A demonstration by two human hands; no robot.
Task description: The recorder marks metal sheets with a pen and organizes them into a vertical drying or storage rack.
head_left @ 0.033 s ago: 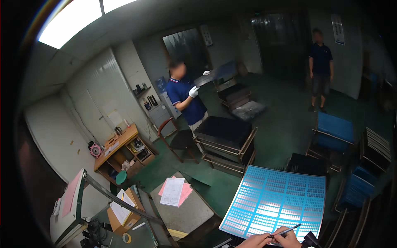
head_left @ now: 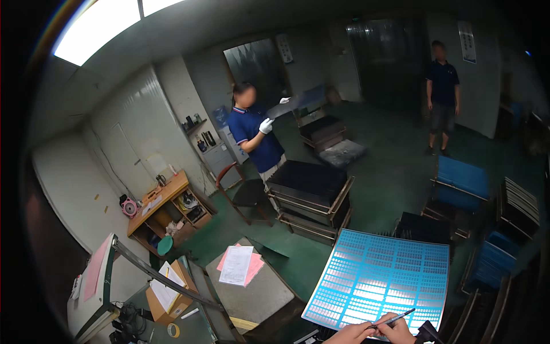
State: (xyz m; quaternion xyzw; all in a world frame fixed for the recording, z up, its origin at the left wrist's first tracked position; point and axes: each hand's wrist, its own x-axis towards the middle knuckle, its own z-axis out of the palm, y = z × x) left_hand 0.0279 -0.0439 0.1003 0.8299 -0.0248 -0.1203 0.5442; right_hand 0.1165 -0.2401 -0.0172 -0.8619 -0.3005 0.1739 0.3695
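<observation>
The blue sheet, covered in rows of small pale marks, is spread in front of the person, tilted in view, with its near edge under the hands. Bright patches are thrown across its nearer half, so marks there are probably best judged from a slightly changed angle. To its left, a grey table is topped with white and pink papers; these are well apart from the hands and are best left undisturbed.

The right hand is held over the near edge, its fingers closed on a slim dark pen. The left hand is brought up beside it, fingers curled near the pen's rear end; whether the pen is gripped by them cannot be told. Steadier control would likely be had if the two hands were kept braced together, with light pressure and sleeves and wrists kept off the marks.

The pen is pointed up and to the right above the sheet; whether the surface is touched cannot be told. Stray contact should be avoided.
</observation>
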